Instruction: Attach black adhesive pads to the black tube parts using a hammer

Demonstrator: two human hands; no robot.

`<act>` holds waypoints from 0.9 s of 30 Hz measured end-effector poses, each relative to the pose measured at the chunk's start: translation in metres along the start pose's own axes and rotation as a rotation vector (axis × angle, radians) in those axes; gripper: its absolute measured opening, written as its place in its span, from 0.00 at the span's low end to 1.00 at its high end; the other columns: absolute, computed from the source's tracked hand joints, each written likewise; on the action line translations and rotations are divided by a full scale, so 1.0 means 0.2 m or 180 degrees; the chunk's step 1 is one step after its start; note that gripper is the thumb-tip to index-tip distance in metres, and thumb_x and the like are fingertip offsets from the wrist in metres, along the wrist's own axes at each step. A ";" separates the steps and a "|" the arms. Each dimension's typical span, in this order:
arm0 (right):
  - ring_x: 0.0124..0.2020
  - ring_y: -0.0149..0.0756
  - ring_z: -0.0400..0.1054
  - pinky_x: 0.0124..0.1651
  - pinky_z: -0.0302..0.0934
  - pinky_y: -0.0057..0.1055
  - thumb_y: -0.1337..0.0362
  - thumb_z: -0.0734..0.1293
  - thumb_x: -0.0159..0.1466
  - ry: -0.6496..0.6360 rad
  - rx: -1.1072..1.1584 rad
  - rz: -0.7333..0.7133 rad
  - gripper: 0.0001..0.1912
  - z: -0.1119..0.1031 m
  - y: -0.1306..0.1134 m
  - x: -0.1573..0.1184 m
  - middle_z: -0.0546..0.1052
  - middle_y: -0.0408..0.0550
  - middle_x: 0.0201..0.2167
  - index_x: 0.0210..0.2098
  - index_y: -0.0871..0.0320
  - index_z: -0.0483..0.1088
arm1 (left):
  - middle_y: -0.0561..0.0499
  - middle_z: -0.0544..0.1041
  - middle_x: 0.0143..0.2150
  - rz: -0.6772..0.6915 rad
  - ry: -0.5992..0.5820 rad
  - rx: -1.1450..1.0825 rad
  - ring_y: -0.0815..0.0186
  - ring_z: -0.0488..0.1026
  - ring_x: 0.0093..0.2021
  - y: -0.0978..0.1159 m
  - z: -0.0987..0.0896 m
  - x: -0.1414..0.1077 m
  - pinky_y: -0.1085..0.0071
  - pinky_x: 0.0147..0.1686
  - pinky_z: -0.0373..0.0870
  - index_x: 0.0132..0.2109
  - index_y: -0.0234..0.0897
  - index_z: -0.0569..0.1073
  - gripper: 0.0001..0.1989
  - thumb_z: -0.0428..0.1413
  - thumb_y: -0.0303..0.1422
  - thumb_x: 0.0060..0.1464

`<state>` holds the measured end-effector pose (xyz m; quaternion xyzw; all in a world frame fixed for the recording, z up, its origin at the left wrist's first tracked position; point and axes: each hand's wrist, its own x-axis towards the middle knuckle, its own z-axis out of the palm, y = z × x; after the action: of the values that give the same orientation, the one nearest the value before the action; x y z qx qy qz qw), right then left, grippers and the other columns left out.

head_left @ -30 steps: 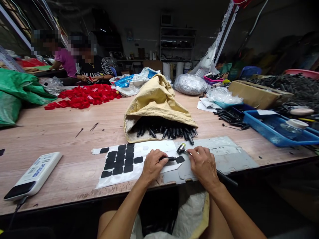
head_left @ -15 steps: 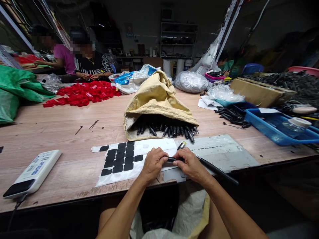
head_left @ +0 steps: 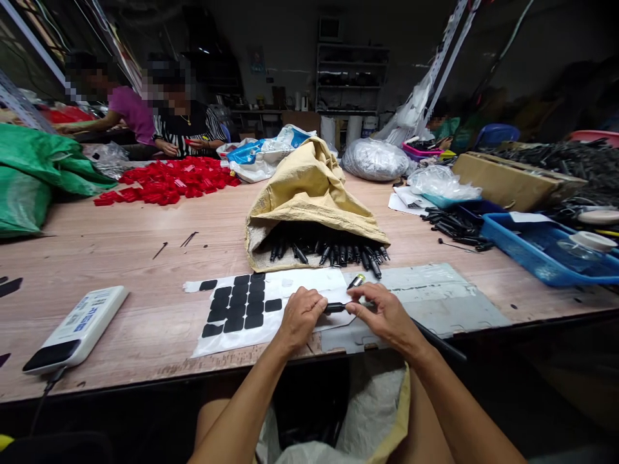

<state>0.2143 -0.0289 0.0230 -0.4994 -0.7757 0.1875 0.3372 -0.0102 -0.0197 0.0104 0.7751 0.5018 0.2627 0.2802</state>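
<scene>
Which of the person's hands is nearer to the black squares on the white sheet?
Left. The left hand is just right of the black squares; the right hand is farther right, beyond the black part.

No wording can be read with certainty. Blue characters are printed along the top of the white power bank point(head_left: 80, 327), with finer print beside them, but all are too blurred to be made out. Faint bluish marks are borne by a bucket point(head_left: 370, 125) behind, likewise illegible.
</scene>
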 end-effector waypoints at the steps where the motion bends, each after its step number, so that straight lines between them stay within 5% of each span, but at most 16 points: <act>1: 0.43 0.40 0.67 0.50 0.60 0.36 0.56 0.68 0.66 0.0221 -0.0333 0.0011 0.12 -0.01 0.02 -0.01 0.77 0.48 0.40 0.45 0.53 0.76 | 0.52 0.75 0.33 -0.0018 0.0014 -0.0018 0.61 0.65 0.40 0.00 0.00 0.00 0.64 0.43 0.61 0.28 0.40 0.72 0.21 0.45 0.38 0.68; 6: 0.44 0.41 0.67 0.47 0.58 0.35 0.62 0.65 0.67 0.0527 -0.1630 0.0278 0.11 0.03 0.11 -0.05 0.75 0.49 0.41 0.48 0.55 0.73 | 0.52 0.75 0.31 -0.0087 0.0044 -0.0047 0.60 0.66 0.39 0.01 0.00 -0.01 0.64 0.43 0.61 0.28 0.40 0.73 0.22 0.44 0.37 0.68; 12: 0.43 0.41 0.64 0.44 0.54 0.34 0.65 0.61 0.69 0.0706 -0.2032 0.0453 0.10 0.09 0.10 -0.07 0.74 0.49 0.41 0.48 0.55 0.71 | 0.51 0.75 0.33 -0.0077 0.0052 0.0086 0.60 0.67 0.40 0.02 0.00 0.01 0.63 0.43 0.61 0.29 0.40 0.72 0.22 0.43 0.38 0.69; 16: 0.43 0.41 0.64 0.44 0.53 0.34 0.64 0.61 0.70 0.0732 -0.2025 0.0439 0.10 0.09 0.10 -0.07 0.73 0.49 0.41 0.48 0.54 0.71 | 0.50 0.76 0.40 0.0076 0.0323 -0.0036 0.60 0.69 0.43 0.13 0.00 -0.12 0.63 0.46 0.62 0.39 0.41 0.73 0.14 0.46 0.39 0.69; 18: 0.43 0.41 0.63 0.45 0.53 0.34 0.63 0.61 0.70 0.0749 -0.2050 0.0443 0.10 0.09 0.10 -0.07 0.73 0.49 0.41 0.48 0.55 0.71 | 0.50 0.77 0.42 0.0245 0.0059 -0.0184 0.60 0.70 0.45 0.18 0.01 -0.25 0.64 0.48 0.63 0.45 0.43 0.73 0.11 0.48 0.39 0.69; 21: 0.42 0.41 0.63 0.44 0.52 0.34 0.63 0.62 0.70 0.0745 -0.2096 0.0474 0.10 0.10 0.11 -0.08 0.73 0.49 0.41 0.48 0.55 0.71 | 0.50 0.78 0.40 0.0320 -0.0811 -0.0086 0.61 0.74 0.42 0.18 0.08 -0.48 0.66 0.44 0.65 0.45 0.44 0.73 0.10 0.48 0.40 0.68; 27: 0.42 0.40 0.62 0.43 0.52 0.34 0.64 0.63 0.69 0.0759 -0.2115 0.0488 0.09 0.10 0.10 -0.07 0.73 0.48 0.40 0.47 0.54 0.72 | 0.42 0.81 0.45 -0.1050 -0.1611 0.1310 0.51 0.78 0.47 0.00 0.27 -0.70 0.59 0.45 0.69 0.49 0.38 0.75 0.12 0.50 0.29 0.62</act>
<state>0.2173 -0.0323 -0.0092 -0.6569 -0.7098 -0.1098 0.2295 -0.0242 -0.1587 -0.0450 0.7643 0.5772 -0.0926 0.2722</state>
